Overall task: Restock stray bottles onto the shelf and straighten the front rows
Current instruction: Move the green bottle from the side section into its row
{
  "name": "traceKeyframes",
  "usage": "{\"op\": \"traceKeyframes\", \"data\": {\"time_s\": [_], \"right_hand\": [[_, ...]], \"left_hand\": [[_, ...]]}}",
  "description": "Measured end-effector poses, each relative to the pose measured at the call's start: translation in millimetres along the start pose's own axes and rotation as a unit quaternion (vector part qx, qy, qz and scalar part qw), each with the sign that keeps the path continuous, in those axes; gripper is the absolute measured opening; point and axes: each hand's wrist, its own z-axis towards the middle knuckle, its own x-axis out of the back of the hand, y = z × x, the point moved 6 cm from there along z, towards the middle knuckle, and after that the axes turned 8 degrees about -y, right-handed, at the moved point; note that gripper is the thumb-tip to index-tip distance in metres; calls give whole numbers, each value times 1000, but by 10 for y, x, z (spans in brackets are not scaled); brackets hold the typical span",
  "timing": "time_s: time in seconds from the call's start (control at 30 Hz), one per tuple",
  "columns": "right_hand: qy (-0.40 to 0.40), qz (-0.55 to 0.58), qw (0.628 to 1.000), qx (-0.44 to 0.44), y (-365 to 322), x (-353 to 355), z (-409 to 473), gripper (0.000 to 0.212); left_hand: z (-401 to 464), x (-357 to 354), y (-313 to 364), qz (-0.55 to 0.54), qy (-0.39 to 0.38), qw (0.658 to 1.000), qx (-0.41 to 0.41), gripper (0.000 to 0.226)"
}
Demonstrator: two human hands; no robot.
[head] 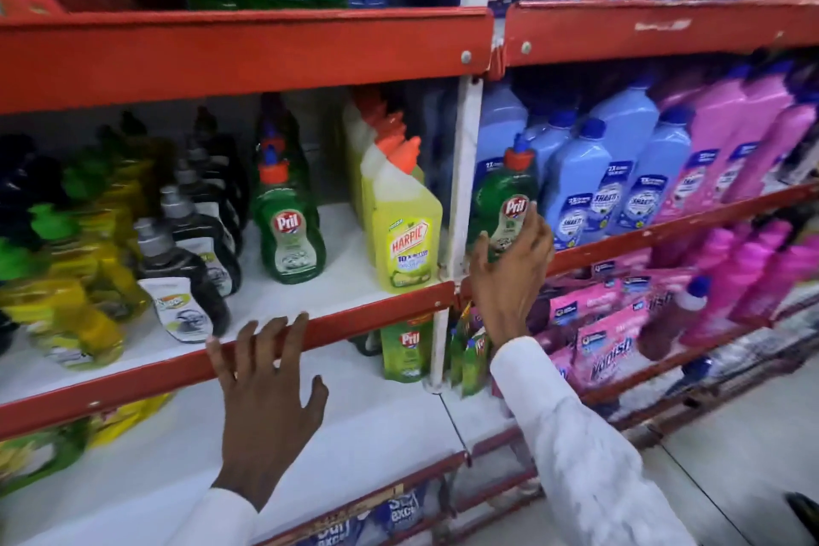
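My right hand (509,275) grips a green Pril bottle (505,195) with an orange cap, held upright in front of the blue bottles at the left end of the right-hand shelf. My left hand (266,386) rests with spread fingers on the red front lip of the middle shelf (133,372), holding nothing. On that shelf stands a row of green Pril bottles (288,231), and to its right a row of yellow Harpic bottles (405,235). Bare white shelf lies between those two rows.
Black bottles (195,262) and yellow-green bottles (75,279) fill the shelf's left part. Blue bottles (589,191) and pink bottles (744,146) crowd the right bay. A white upright post (461,173) divides the bays. Pouches and a Pril refill (405,350) sit below.
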Motion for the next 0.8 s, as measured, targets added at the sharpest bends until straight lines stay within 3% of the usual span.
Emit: {"op": "traceKeyframes", "data": {"time_s": [0.17, 0.4, 0.63, 0.8], "right_hand": [[-21, -1, 998, -59, 130, -133, 247, 91], [8, 54, 997, -63, 207, -71, 361, 88], [90, 156, 984, 6, -214, 430, -60, 82], [13, 171, 983, 63, -798, 441, -439, 83]], "left_hand": [[-7, -6, -4, 8, -12, 1000, 5, 75], [-36, 32, -51, 17, -32, 999, 2, 81], [-59, 90, -128, 17, -40, 999, 10, 83], [-88, 128, -244, -10, -39, 999, 10, 80]]}}
